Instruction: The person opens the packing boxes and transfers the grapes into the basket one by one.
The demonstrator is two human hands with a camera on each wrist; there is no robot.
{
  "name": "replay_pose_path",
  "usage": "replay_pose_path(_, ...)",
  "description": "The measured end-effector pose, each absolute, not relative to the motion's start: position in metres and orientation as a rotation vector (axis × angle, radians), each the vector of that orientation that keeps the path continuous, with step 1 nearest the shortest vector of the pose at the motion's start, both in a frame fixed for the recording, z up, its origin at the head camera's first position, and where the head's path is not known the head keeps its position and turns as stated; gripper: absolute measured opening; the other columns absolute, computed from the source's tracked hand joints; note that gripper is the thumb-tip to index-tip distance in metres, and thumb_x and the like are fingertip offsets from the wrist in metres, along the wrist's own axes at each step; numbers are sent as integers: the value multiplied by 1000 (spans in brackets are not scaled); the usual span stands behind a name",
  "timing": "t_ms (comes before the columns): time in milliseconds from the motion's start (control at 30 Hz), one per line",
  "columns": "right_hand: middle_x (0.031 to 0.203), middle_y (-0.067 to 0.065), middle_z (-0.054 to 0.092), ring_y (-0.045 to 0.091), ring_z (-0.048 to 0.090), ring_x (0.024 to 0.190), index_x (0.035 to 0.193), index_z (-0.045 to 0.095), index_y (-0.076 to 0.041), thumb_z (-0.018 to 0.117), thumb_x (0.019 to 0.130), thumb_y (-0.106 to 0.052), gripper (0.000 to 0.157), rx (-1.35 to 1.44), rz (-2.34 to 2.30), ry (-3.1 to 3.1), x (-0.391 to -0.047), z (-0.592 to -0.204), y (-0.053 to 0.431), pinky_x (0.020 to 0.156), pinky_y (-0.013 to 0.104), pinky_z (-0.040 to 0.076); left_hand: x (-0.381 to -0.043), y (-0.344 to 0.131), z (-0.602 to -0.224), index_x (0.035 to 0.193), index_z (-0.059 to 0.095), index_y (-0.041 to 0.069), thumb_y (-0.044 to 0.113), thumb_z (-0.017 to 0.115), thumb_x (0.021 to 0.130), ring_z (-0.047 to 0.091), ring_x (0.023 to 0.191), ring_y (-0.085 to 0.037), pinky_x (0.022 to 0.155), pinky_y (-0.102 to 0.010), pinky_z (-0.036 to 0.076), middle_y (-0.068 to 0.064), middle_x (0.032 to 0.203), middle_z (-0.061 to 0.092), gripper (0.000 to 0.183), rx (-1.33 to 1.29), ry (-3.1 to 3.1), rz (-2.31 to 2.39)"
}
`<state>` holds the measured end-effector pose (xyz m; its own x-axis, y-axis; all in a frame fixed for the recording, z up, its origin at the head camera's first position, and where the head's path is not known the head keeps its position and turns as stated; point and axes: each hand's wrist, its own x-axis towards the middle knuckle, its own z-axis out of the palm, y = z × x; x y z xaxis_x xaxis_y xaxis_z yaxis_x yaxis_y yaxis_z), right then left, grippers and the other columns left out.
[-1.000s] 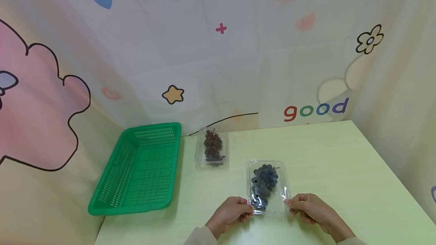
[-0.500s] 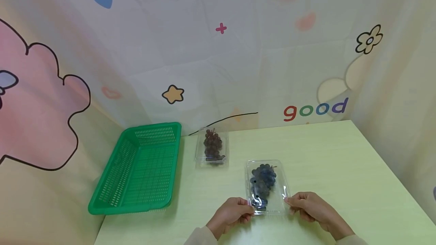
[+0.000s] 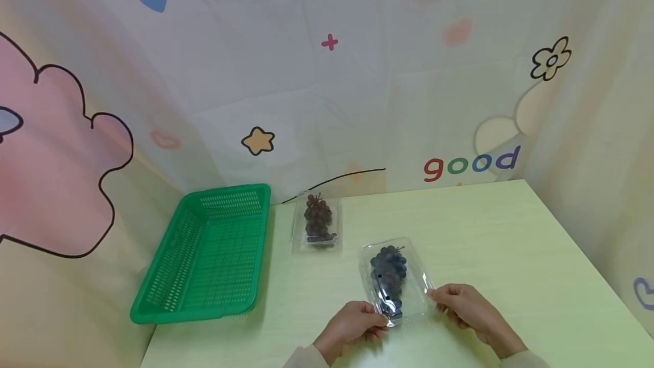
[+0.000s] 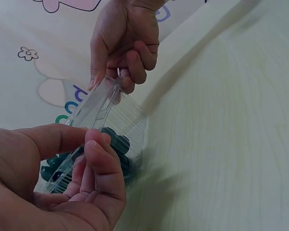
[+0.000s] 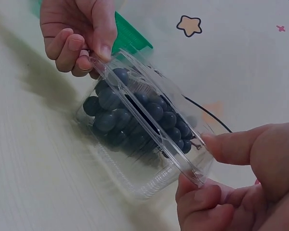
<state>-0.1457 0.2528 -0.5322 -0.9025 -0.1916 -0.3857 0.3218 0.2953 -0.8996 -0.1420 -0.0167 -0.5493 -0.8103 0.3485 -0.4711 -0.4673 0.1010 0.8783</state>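
A clear plastic clamshell box point(image 3: 416, 300) with a bunch of dark grapes point(image 3: 389, 268) inside is held between both hands, close over the pale table. My left hand point(image 3: 352, 325) pinches its near left corner, thumb on top. The right hand point(image 3: 472, 314) grips the right edge between thumb and fingers. In the right wrist view the rims of lid and base point(image 5: 149, 127) run side by side, with the grapes point(image 5: 108, 98) showing through the plastic. The left wrist view catches the box point(image 4: 103, 108) edge-on, tilted, its far end in the right hand's fingers.
To the left stands a green slatted plastic basket point(image 3: 260, 254) with nothing in it. Behind, near the wall, a second clear box point(image 3: 301, 231) holds reddish-dark grapes point(image 3: 318, 214). A printed curtain point(image 3: 332, 101) closes off the table's point(image 3: 485, 231) back edge.
The box has turned slightly, its far end swinging left. My left hand has shifted a little right and nearer; the right hand has moved slightly up. Both keep their hold.
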Motion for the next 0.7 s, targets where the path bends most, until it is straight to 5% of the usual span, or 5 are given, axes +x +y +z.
replay_pose_path(700,72,1,51,13,43,59,120,64,7,64,104,-27,38,241,-1688,2203,-152,-530,246,52,24,38,-133,-7,-549,81,64,6,5,73,93,58,62,-7,56,-16,48,-3,77,70,16,-83,1816,1769)
